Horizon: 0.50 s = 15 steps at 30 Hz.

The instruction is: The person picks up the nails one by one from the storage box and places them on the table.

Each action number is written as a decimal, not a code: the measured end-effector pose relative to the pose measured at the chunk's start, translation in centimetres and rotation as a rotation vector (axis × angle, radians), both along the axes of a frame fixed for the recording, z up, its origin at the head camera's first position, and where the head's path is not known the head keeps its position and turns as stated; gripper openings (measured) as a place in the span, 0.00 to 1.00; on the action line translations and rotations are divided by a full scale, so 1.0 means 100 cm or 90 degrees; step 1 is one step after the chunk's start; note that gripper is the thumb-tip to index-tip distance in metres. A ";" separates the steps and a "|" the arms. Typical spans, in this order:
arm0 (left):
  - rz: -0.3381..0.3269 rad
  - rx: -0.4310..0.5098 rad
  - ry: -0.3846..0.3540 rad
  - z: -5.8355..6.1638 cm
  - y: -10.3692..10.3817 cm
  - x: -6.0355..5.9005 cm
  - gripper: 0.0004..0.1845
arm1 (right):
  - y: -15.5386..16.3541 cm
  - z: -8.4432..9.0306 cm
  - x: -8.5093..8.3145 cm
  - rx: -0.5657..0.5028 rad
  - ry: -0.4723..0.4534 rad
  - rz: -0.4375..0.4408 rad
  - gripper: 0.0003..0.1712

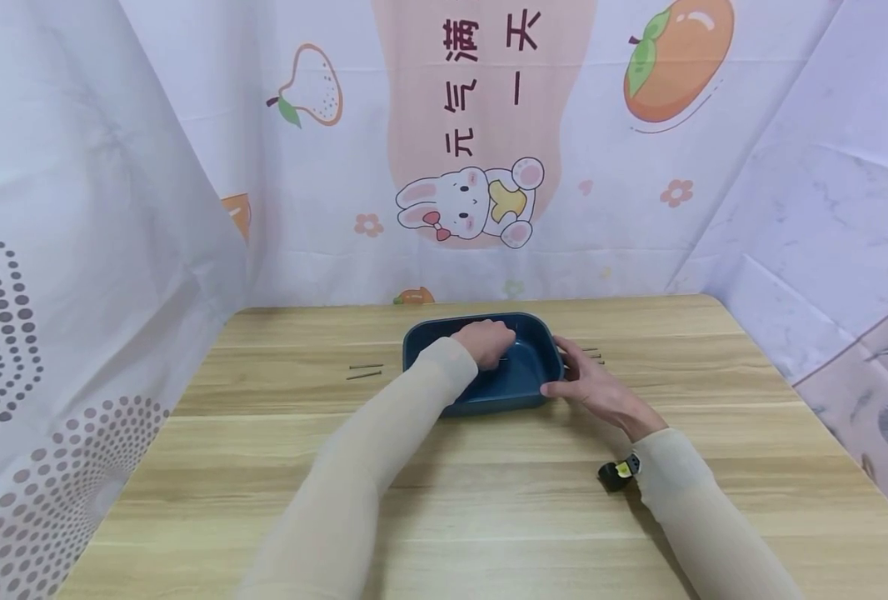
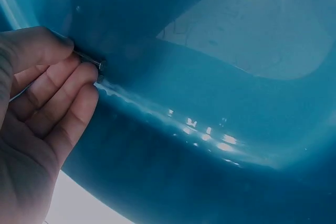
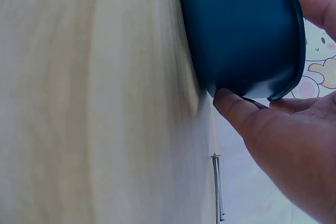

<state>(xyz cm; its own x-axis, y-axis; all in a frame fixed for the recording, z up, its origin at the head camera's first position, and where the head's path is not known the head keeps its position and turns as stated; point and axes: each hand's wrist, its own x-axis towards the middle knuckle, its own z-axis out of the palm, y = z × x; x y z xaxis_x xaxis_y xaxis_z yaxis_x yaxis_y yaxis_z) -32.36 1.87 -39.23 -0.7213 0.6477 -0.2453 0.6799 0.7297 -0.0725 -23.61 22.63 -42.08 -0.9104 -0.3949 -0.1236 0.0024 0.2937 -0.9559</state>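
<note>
A dark blue tray (image 1: 522, 372) with rounded corners rests on the wooden table. My left hand (image 1: 486, 342) reaches down inside it. In the left wrist view, my thumb and fingertips pinch a thin metal nail (image 2: 90, 59), its head pointing out past the fingers. A second small metal end shows just below that head; whether it is another nail I cannot tell. My right hand (image 1: 590, 385) holds the tray's right end, thumb at the near corner and fingers along the outer wall. The right wrist view shows this grip against the tray's outer side (image 3: 241, 30).
Two nails (image 1: 365, 375) lie on the table left of the tray. More nails (image 3: 217, 187) lie just beyond its right end, partly behind my right hand. A patterned curtain (image 1: 324, 167) hangs behind the table. A small black device (image 1: 615, 475) sits at my right wrist.
</note>
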 end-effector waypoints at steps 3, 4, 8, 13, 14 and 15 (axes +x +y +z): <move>-0.007 -0.003 0.005 -0.003 0.003 -0.001 0.10 | 0.000 0.000 0.000 -0.002 0.000 0.005 0.58; -0.012 -0.005 0.008 -0.004 0.004 -0.001 0.10 | 0.000 0.000 0.000 -0.002 0.000 0.006 0.58; -0.021 -0.011 0.013 -0.006 0.006 -0.002 0.11 | 0.000 0.000 0.000 -0.003 0.002 0.009 0.58; -0.021 -0.016 0.017 -0.006 0.008 -0.002 0.10 | 0.000 0.000 0.001 -0.012 0.004 0.012 0.57; -0.024 -0.017 0.017 -0.006 0.008 -0.002 0.10 | 0.000 0.000 0.001 -0.013 0.005 0.013 0.57; -0.026 -0.018 0.016 -0.007 0.008 -0.002 0.09 | -0.001 0.000 0.001 -0.015 0.005 0.013 0.57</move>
<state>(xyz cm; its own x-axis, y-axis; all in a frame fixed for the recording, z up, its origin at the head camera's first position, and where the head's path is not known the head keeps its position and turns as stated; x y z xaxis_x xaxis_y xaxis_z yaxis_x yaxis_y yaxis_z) -32.52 2.65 -39.91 -0.7003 0.6702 -0.2457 0.7071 0.6986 -0.1097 -23.54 22.57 -42.04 -0.9033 -0.4158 -0.1061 -0.0115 0.2706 -0.9626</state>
